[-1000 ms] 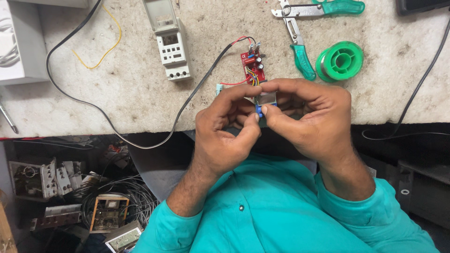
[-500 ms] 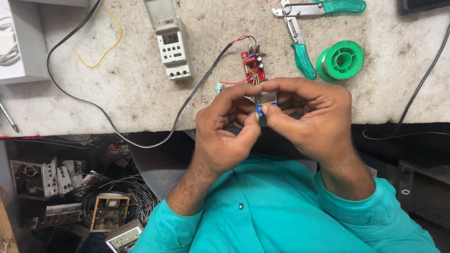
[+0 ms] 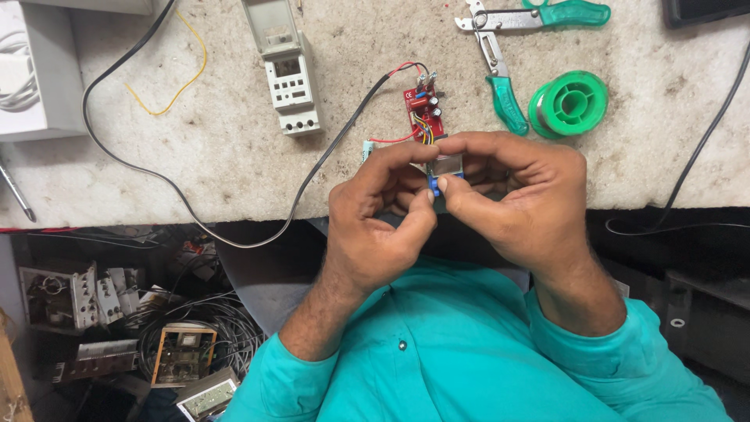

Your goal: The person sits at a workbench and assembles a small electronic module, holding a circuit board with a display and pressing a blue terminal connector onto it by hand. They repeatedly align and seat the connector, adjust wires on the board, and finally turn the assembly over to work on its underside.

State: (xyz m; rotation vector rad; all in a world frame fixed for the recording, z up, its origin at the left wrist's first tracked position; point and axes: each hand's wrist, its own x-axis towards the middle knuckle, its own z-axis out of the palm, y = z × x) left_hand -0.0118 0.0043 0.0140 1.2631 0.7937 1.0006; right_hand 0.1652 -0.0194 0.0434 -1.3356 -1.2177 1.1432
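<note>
My left hand [image 3: 375, 223] and my right hand [image 3: 519, 199] meet at the near edge of the stone bench, fingertips pinched together on a small blue and grey electronic part [image 3: 442, 177]. Most of that part is hidden by my fingers. Thin coloured wires run from it up to a small red circuit board [image 3: 422, 109] lying just beyond my hands. A red lead and a black cable [image 3: 234, 227] leave that board.
A white timer module [image 3: 291, 82] with its flap raised lies at the back left beside a loose yellow wire [image 3: 183, 74]. Green-handled pliers [image 3: 500, 74] and a green solder spool [image 3: 569, 103] sit at the right. A white box [image 3: 35, 74] stands far left; scrap boards [image 3: 183, 355] lie on the floor.
</note>
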